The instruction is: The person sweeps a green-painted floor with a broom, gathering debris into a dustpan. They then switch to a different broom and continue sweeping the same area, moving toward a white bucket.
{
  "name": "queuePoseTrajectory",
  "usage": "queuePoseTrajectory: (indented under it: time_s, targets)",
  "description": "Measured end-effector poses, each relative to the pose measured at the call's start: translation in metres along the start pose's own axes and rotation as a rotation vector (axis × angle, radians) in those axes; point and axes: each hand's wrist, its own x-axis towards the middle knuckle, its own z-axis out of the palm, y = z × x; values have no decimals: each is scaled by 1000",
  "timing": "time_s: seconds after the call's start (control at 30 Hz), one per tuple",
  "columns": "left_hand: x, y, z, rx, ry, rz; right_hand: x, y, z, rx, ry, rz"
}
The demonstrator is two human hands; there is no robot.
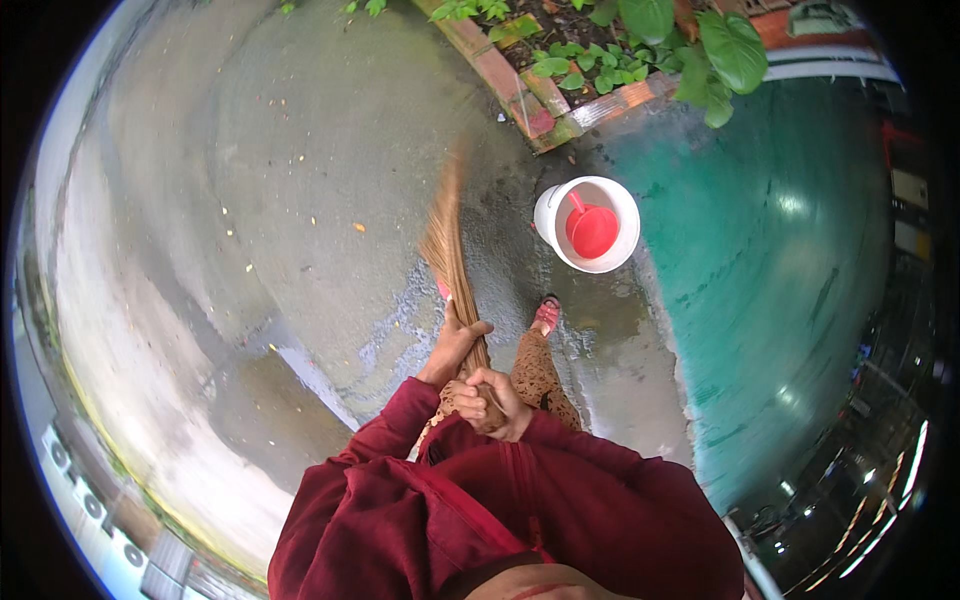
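Note:
I hold a brown stick broom (456, 268) in front of me with both hands. My left hand (456, 340) is wrapped round the middle of its bundle. Lower down, close to my body, my right hand (494, 401) grips the butt end. The bristles point away from me over the wet concrete, and their tips are smeared by motion. Whether they touch the ground I cannot tell. To the right of the broom stands a white bucket (547, 216) with a red dipper (592, 231) inside it.
Wet grey concrete (300, 180) with scattered leaves spreads ahead and left. A brick-edged planter (510, 90) with green plants (735, 50) lies beyond the bucket. Smooth green flooring (770, 280) begins on the right. My foot in a pink sandal (546, 314) is just below the bucket.

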Motion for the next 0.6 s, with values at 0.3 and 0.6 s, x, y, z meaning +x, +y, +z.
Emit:
queuePoseTrajectory:
  time_s: [0.3, 0.6]
  targets:
    - [77, 29, -2, 745, -675, 402, 39, -23, 23, 222, -61, -475]
    - [183, 113, 95, 153, -848, -83, 71, -176, 38, 25, 93, -855]
